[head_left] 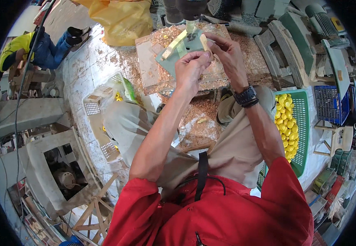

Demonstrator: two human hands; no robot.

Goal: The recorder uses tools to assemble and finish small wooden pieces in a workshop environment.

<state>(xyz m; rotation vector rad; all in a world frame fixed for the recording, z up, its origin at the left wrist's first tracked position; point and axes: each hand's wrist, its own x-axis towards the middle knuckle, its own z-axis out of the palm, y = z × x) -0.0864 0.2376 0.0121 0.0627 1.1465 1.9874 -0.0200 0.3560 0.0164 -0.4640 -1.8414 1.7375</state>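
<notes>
Both of my hands come together over a green plate (pixel 170 64) on a shavings-covered work table. Between them is a small pale wooden piece (pixel 204 42). My left hand (pixel 189 73) pinches its near end between thumb and fingers. Curled around the far side, my right hand (pixel 228 56) has its fingertips on the same piece. A pale wooden strip (pixel 174 44) lies slanted on the plate, left of my hands. Just beyond them, a machine's dark head (pixel 190 9) hangs down with a pale green cylindrical part (pixel 190 27) below it.
By my right leg stands a green basket (pixel 302 119) of small yellow rounded pieces (pixel 286 125). A white crate (pixel 92 108) is at my left. A yellow sack (pixel 122 22) sits behind the table. Far left, another person (pixel 42 49) is bent low. Machine parts (pixel 294 53) stand at right.
</notes>
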